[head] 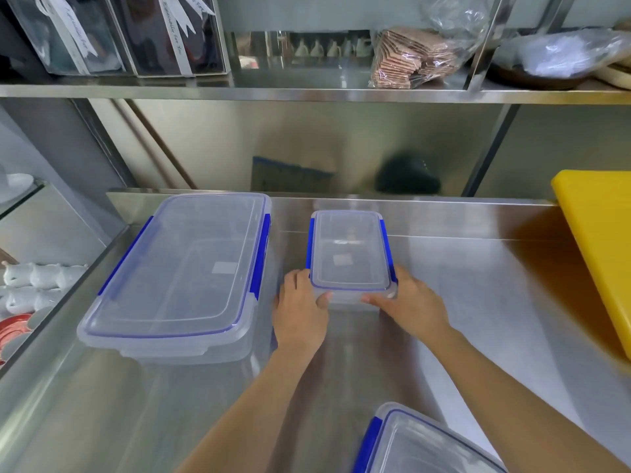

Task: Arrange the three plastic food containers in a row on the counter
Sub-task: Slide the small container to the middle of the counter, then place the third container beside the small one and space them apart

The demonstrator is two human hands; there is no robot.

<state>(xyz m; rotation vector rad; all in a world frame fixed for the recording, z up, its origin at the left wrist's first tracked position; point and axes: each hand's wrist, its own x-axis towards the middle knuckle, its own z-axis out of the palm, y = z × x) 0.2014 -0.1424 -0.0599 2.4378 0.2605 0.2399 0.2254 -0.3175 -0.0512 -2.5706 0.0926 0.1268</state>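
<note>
Three clear plastic containers with blue clips and lids stand on the steel counter (pixel 478 285). The large container (pixel 184 268) is at the left. The small container (pixel 350 254) sits in the middle, near the back. My left hand (pixel 298 312) grips its near left corner and my right hand (pixel 409 305) grips its near right corner, thumbs on the front wall. The third container (pixel 416 445) shows only partly at the bottom edge, close to me and under my right forearm.
A yellow cutting board (pixel 601 254) lies on the counter's right side. A steel shelf (pixel 307 92) overhead holds boxes and bagged items. White cups (pixel 37 278) stand on a lower surface at the left.
</note>
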